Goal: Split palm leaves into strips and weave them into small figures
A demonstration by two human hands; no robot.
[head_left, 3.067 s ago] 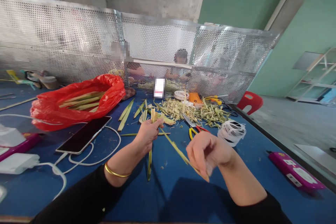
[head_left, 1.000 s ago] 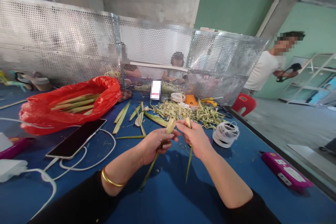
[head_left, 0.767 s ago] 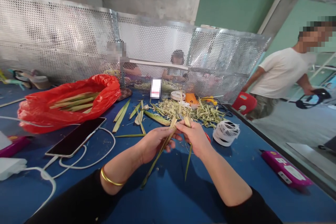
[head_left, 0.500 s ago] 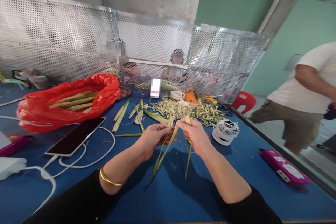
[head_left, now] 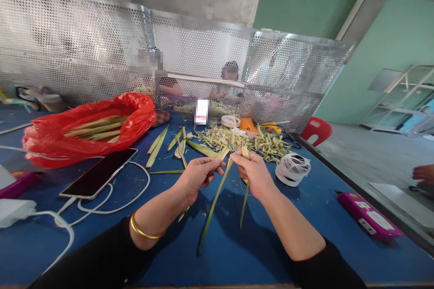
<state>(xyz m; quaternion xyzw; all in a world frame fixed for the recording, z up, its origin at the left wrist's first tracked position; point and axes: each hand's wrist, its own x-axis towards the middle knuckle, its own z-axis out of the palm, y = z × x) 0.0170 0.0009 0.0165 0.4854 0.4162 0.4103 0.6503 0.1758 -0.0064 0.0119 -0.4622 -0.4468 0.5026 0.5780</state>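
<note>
My left hand [head_left: 198, 176] is closed, pinching a pale green-yellow leaf strip [head_left: 223, 153] whose lower end hangs below the palm. Close beside it on the right, my right hand [head_left: 252, 171] is also closed. Between its thumb and fingers is a long narrow leaf strip [head_left: 217, 198] that trails down towards me. Another leaf piece [head_left: 244, 152] sticks up from the same hand, and a green tip hangs under it. A small grey metal point [head_left: 233, 148] shows at the right fingertips; its kind is hidden by the hand.
Leaf shavings [head_left: 267, 142] lie heaped behind my hands, with several cut leaves [head_left: 158, 144] to their left. A red plastic bag [head_left: 47, 140] of leaves, a phone [head_left: 100, 174] with white cables, a white strip coil [head_left: 293, 169] and a purple box [head_left: 368, 214] stand around.
My left hand has drawn its strip slightly away and tilted it; the long strip now hangs from my right hand alone. The person at the right has mostly left the view.
</note>
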